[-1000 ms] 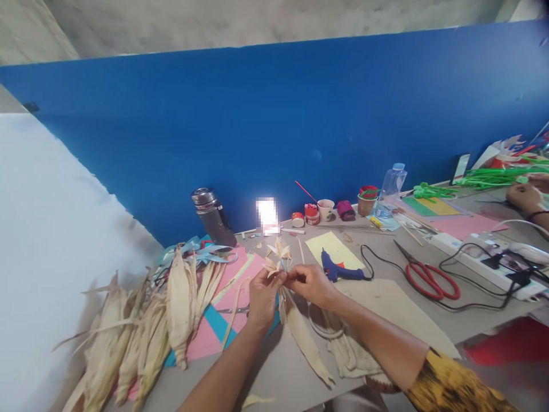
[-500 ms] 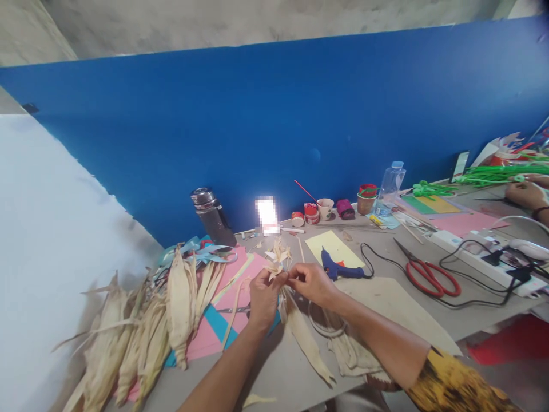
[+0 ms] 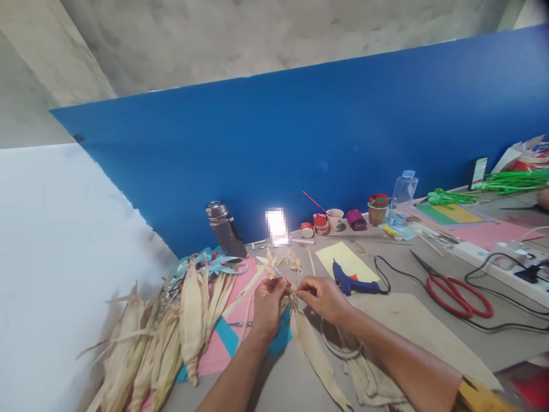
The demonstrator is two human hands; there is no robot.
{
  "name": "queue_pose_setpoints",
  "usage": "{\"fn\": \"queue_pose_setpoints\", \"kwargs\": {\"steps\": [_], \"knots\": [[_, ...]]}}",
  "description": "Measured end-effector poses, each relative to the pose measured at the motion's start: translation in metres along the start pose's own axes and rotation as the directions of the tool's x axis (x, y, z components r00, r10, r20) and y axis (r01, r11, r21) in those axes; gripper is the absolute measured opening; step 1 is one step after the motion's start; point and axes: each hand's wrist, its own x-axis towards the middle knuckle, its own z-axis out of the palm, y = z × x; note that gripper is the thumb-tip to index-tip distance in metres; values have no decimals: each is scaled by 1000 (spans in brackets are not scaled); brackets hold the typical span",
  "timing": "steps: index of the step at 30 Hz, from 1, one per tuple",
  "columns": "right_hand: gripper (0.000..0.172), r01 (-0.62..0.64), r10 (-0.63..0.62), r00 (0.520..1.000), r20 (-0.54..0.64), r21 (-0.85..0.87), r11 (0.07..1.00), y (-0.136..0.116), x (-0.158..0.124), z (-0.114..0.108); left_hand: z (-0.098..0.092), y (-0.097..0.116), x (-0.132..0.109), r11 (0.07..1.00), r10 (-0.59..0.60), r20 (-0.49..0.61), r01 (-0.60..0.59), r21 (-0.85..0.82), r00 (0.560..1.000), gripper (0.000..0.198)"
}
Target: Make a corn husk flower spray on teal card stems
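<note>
My left hand (image 3: 266, 306) is closed, thumb and fingers pinching the stem of a corn husk flower (image 3: 271, 262). Its pale petals stick up above the fingertips. Close by on the right, my right hand (image 3: 322, 296) is closed too, its fingertips pinching husk strands at the same stem. What lies exactly between those fingertips is too small to make out. Just below the hands, a long corn husk (image 3: 317, 357) trails down across the table. Another small husk piece (image 3: 295, 264) shows behind the fingers.
Dried corn husks (image 3: 193, 312) pile up at left over pink paper (image 3: 214, 355). A thermos (image 3: 225, 229) stands behind them. To the right lie a blue glue gun (image 3: 354, 281), red-handled scissors (image 3: 458, 292) and a power strip (image 3: 493, 263). A co-worker's hand (image 3: 542, 197) shows at far right.
My view has turned slightly, so everything sits farther right and lower. The flower in my left hand has tipped to the left. Both hands stay close together at its stem.
</note>
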Motion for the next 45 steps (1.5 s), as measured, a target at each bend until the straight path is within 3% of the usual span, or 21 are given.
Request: {"fn": "queue_pose_setpoints", "kwargs": {"steps": [6,12,21,27,34,45], "knots": [[15,21,-21,1000,9,-53,998,-2,-1,-2,4,10,-3,991,-53,152,70,-113,987,25],[21,19,-19,1000,4,8,1000,-2,-2,-2,8,16,-5,957,-101,223,156,-243,970,27],[13,-17,14,999,40,95,995,3,-2,2,9,15,-8,962,-92,300,163,-220,950,26],[14,-26,18,998,60,150,988,-2,-2,1,10,15,-8,960,-99,281,166,-224,955,27],[13,-32,24,998,53,161,986,1,-2,3,11,11,-7,944,-157,126,186,-273,980,23],[17,-25,19,999,51,123,992,2,-2,3,18,15,-14,944,-136,142,171,-283,981,21]]}}
